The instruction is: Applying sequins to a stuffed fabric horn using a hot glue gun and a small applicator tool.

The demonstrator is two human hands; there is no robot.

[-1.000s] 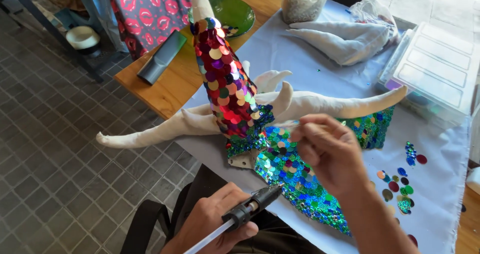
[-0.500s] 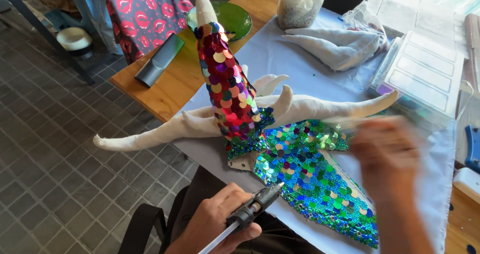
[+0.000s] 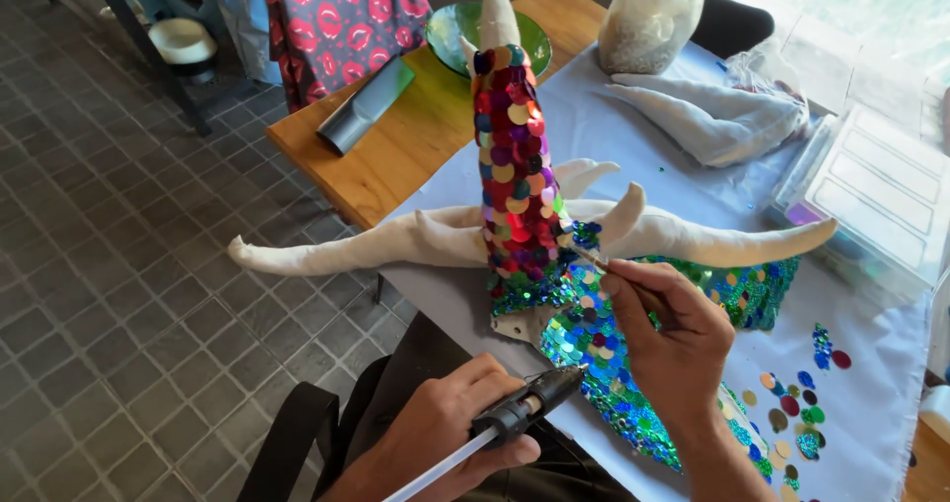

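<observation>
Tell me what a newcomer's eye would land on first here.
The tall sequin-covered cone rising mid-table from a white stuffed shape with long limbs. Just below, the right hand presses a blue sequin against its base, while the left hand holds a glue gun at the bottom.

Wooden table (image 3: 396, 156); pale cloth (image 3: 871, 403); green bowl (image 3: 450, 29).

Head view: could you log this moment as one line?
left hand: holds glue gun | right hand: presses blue sequin with stick onto fabric figure
</observation>
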